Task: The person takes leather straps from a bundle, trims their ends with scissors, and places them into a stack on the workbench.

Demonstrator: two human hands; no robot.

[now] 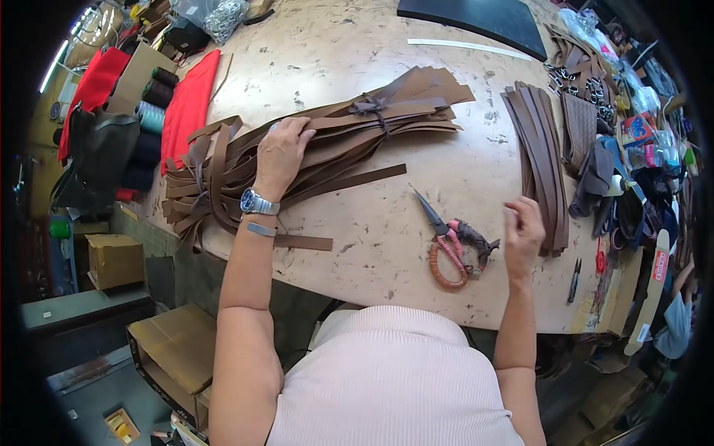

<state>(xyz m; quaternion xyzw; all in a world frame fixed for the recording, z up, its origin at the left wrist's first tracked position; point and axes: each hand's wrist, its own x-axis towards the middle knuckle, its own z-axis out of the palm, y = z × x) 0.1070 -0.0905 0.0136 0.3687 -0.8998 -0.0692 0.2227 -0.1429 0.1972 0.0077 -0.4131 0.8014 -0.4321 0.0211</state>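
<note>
A large bundle of brown leather-like strips (pixel 335 137) lies across the table, tied with dark bands near both ends. My left hand (pixel 281 154), wearing a watch, is closed over the middle of this bundle with its fingers curled on the strips. To the right, my right hand (pixel 524 232) is raised with fingers curled in toward the thumb; whether anything is between them is hidden. Scissors (pixel 448 245) with wrapped pink and orange handles lie beside it, blades pointing up and left. Just beyond that hand lies a second, flat stack of brown strips (pixel 541 163).
A white strip (pixel 468 48) and a black slab (pixel 476 22) are at the far side. Small snips (pixel 574 281) lie near the right edge. Red fabric (pixel 190 104) and thread spools (pixel 158 93) stand at left; straps with metal clips (pixel 587 82) pile up at right.
</note>
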